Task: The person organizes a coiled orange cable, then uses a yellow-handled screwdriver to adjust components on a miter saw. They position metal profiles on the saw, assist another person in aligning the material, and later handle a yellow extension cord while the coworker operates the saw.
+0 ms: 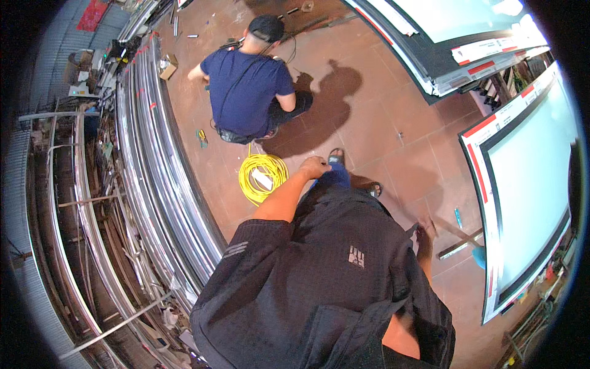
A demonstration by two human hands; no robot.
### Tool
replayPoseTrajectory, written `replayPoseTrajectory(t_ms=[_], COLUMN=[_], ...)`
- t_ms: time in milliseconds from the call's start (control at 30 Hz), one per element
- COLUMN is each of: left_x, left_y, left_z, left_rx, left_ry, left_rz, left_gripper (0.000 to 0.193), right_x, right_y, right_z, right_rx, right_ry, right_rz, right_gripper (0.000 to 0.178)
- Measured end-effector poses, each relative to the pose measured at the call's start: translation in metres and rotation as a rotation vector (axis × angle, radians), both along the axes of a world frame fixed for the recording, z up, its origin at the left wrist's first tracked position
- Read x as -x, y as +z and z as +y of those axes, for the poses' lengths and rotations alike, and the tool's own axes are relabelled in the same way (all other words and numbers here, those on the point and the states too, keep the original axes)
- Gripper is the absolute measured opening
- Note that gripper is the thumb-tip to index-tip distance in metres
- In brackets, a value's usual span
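Observation:
My left hand (pixel 314 166) is in front of my dark shirt, beside my blue trouser leg (pixel 335 176). Its fingers look curled in; whatever they may hold is hidden. Just left of it on the floor, a coil of yellow cable (pixel 251 192) lies with a white piece (pixel 262 179) on it. Lower on the right, my right hand (pixel 425 229) hangs next to the edge of my shirt (pixel 344 258). It is smeared by motion, and its fingers are not clear.
Ahead, a person in a navy shirt (pixel 246 92) squats on the tiled floor (pixel 393 117). Long metal profiles (pixel 157 141) line the left side. Framed panels (pixel 528 178) stand at right. Pliers (pixel 202 139) and a blue item (pixel 458 218) lie on the floor.

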State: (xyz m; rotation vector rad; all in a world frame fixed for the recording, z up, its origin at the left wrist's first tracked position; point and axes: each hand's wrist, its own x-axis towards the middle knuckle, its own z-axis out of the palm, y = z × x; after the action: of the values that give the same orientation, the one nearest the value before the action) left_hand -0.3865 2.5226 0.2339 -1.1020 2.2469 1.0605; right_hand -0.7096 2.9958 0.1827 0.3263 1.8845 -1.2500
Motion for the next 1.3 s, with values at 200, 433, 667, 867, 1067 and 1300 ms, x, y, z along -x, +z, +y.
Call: replayPoseTrajectory(t_ms=[200,433,667,867,1067,1300], left_x=[-0.015,-0.043,-0.171,-0.293,-0.348,-0.331], left_y=[-0.055,-0.036,-0.059,-0.065,-0.067,-0.062], left_z=[0.005,-0.001,-0.010,0.012,0.025,0.014], left_rx=[0.129,-0.090,-0.160,-0.173,-0.147,-0.156], left_ry=[-0.295,0.213,0.383,0.731,0.814,0.834], left_rz=[0.208,0.151,0.114,-0.113,-0.095,-0.031], left_gripper=[0.046,0.045,0.045,0.051,0.054,0.051], right_x=[-0.014,-0.042,-0.080,-0.124,-0.174,-0.197], right_y=[-0.003,0.042,0.096,0.136,0.133,0.120], right_z=[0.008,-0.032,-0.111,-0.185,-0.223,-0.230], right_rx=[-0.062,-0.095,-0.117,-0.075,0.034,-0.037], right_ry=[-0.062,0.057,0.176,0.222,0.316,0.477], right_rz=[-0.073,-0.107,-0.067,-0.070,-0.165,-0.168], right_gripper=[0.042,0.033,0.026,0.023,0.016,0.017])
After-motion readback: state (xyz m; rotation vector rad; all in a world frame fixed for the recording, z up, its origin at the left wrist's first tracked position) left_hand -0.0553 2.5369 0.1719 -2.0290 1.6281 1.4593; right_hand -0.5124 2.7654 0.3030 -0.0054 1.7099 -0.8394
